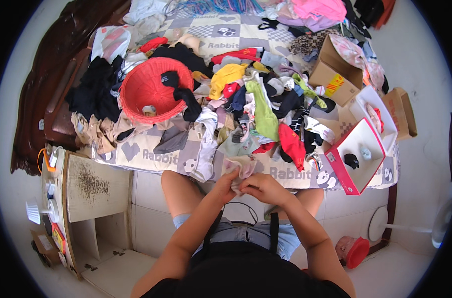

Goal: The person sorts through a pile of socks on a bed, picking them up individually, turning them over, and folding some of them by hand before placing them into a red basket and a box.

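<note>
Between my hands, just over the near edge of the bed, is a pale pink-and-white sock (244, 164). My left hand (226, 187) pinches one side of it. The fingers of my right hand (262, 187) grip the same sock lower down, close to the left fingers. Beyond them spreads a heap of loose socks, with a green sock (262, 111), a red sock (292, 143), a yellow sock (226, 80) and a long white sock (206, 145) near the front. A red woven basket (136, 89) stands left of the heap, with a black sock (170, 79) and a small rolled item inside.
A pink-edged white box (354, 175) holds two small bundles at the bed's right. Behind it are a white tray (391, 138) and a cardboard box (328, 70). Dark clothes (95, 93) lie left of the basket. A cabinet (99, 190) stands at lower left, a red bucket (349, 253) at lower right.
</note>
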